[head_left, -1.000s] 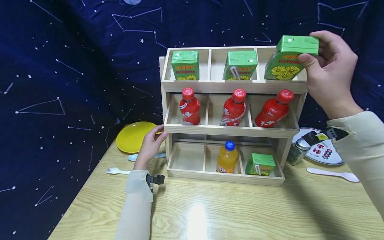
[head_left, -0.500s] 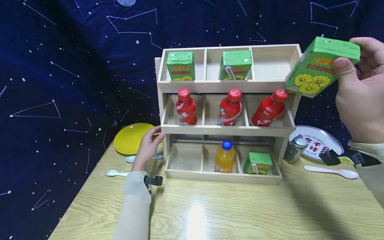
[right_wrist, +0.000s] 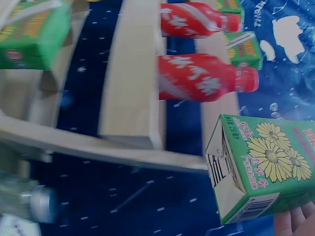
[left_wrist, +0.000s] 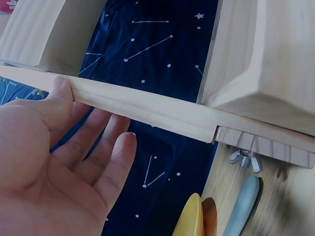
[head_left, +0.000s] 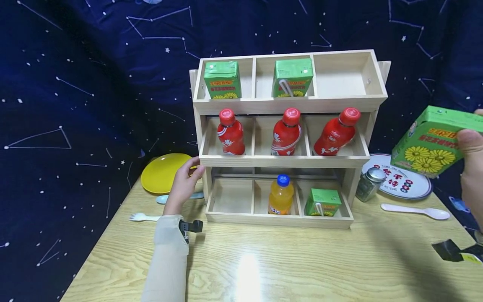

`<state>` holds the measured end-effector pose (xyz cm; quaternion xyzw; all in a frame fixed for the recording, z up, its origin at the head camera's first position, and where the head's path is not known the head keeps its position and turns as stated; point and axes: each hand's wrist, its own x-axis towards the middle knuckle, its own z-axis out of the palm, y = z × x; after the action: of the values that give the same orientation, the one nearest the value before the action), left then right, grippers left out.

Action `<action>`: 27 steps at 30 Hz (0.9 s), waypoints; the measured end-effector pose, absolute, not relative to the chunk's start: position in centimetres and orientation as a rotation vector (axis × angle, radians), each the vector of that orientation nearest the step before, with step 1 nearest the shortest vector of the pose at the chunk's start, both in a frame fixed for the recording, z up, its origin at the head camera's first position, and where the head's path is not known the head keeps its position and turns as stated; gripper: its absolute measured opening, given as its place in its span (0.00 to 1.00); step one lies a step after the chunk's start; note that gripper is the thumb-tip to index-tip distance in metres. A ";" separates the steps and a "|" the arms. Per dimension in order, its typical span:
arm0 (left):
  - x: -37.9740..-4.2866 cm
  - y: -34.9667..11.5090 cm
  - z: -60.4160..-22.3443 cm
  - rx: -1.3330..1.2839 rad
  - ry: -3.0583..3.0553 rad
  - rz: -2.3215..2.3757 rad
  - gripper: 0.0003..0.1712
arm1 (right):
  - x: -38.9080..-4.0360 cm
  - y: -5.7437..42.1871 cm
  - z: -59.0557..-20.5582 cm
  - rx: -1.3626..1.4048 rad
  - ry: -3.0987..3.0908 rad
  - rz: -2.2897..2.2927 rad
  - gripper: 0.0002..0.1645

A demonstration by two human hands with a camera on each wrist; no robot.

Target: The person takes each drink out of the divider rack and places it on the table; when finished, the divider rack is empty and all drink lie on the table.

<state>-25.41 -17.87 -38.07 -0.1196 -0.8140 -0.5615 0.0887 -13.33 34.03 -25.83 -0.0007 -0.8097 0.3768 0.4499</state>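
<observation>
My right hand [head_left: 473, 172], at the right edge of the head view, grips a green juice box [head_left: 428, 142] with yellow flowers, held in the air right of the shelf. In the right wrist view the juice box [right_wrist: 268, 167] shows its folded bottom, and only a few fingers appear below it. My left hand [head_left: 185, 182] holds the left side post of the three-tier wooden shelf [head_left: 286, 161]. Its thumb lies on the post [left_wrist: 147, 108] in the left wrist view, with the other fingers behind.
Two green juice boxes [head_left: 222, 79] stand on the top tier. Red bottles [head_left: 231, 136] fill the middle tier. Below are an orange drink bottle [head_left: 281, 197] and another juice box [head_left: 322, 202]. A yellow plate [head_left: 162, 174], fork [head_left: 143, 217], glass jar [head_left: 370, 184], white plate [head_left: 407, 184] and spoon [head_left: 415, 211] flank the shelf.
My right hand has carried the juice box out of the top right compartment, to the right and then down beside the shelf. My left hand has stayed on the post.
</observation>
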 end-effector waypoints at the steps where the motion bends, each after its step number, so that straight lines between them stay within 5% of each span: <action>1: -25.0 -17.8 -37.6 -0.353 -2.430 -1.666 0.24 | -13.1 34.2 -26.4 0.005 -2.000 0.940 0.24; 27: -27.0 -18.6 -40.3 -0.353 -2.397 -1.673 0.26 | -12.9 38.3 -39.8 -0.302 -2.214 1.316 0.20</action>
<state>-26.98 -18.57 -40.32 -0.1194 -0.8101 -0.5655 0.0984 -12.88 38.34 -39.80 -0.1122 -0.8218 0.4886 0.2707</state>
